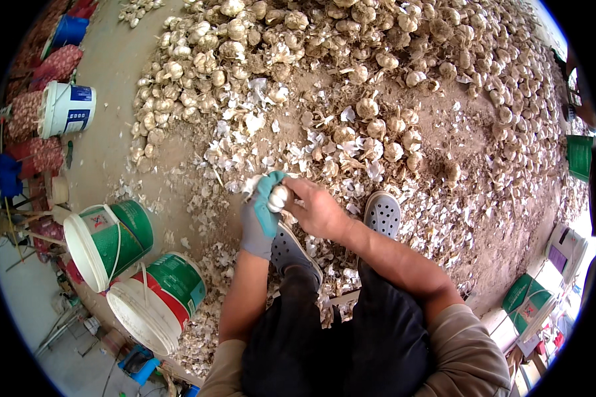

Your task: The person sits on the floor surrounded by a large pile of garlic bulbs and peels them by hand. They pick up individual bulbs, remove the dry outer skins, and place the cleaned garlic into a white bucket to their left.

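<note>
In front of my knees, my left hand [261,215], in a grey and teal glove, is closed round a white garlic bulb [278,198]. The bulb's cloves bulge out between the gloved fingers and my other hand. My bare right hand [316,208] meets it from the right, with thumb and fingers pressed against the bulb. Pale papery skin sticks out past the left glove's far side. Loose garlic skins [255,122] litter the ground below and beyond both hands.
A large heap of garlic bulbs [444,33] spreads across the far side. Green and white buckets [134,228] stand at my left, with a white bucket [79,109] farther off. Another green bucket [524,301] is at the right. My grey clogs [382,215] rest among the skins.
</note>
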A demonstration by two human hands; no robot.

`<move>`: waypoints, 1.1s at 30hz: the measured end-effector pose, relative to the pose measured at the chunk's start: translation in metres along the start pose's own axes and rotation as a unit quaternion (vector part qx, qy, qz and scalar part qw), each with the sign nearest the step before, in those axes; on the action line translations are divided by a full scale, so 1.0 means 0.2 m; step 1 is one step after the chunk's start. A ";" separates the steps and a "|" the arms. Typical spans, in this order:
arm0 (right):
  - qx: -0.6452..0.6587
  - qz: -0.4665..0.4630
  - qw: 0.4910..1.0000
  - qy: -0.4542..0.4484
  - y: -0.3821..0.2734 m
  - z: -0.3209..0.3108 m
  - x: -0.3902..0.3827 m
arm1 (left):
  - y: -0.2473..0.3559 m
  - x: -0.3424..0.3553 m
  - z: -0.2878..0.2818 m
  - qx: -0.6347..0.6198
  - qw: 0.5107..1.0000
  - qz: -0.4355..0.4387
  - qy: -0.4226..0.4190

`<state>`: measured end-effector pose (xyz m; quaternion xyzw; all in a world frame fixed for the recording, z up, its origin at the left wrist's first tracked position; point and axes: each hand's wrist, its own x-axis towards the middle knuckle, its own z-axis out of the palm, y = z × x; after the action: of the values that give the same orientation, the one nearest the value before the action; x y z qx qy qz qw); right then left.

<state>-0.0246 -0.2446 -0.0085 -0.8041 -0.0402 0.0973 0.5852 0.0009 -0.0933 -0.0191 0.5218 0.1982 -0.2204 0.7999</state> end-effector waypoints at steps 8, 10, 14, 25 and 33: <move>-0.049 0.059 0.997 0.028 0.00 -0.10 0.01 | 0.06 0.00 0.08 -0.095 0.991 -0.045 -0.082; -0.086 0.014 0.996 0.028 0.00 -0.13 0.00 | 0.04 -0.05 0.12 0.087 0.991 0.011 -0.102; -0.034 0.021 0.997 0.060 -0.09 -0.03 0.00 | 0.00 -0.01 0.00 0.005 0.998 0.053 -0.014; 0.103 0.086 0.988 0.077 0.01 -0.01 -0.01 | 0.02 -0.04 0.10 -0.047 0.998 0.024 -0.043; 0.024 -0.008 0.996 0.089 -0.04 0.01 -0.02 | -0.01 0.00 0.01 0.007 1.000 0.018 0.002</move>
<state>-0.0288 -0.2415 -0.0015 -0.7952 0.0082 0.0220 0.6059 -0.0001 -0.0966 -0.0189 0.5317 0.1887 -0.2062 0.7995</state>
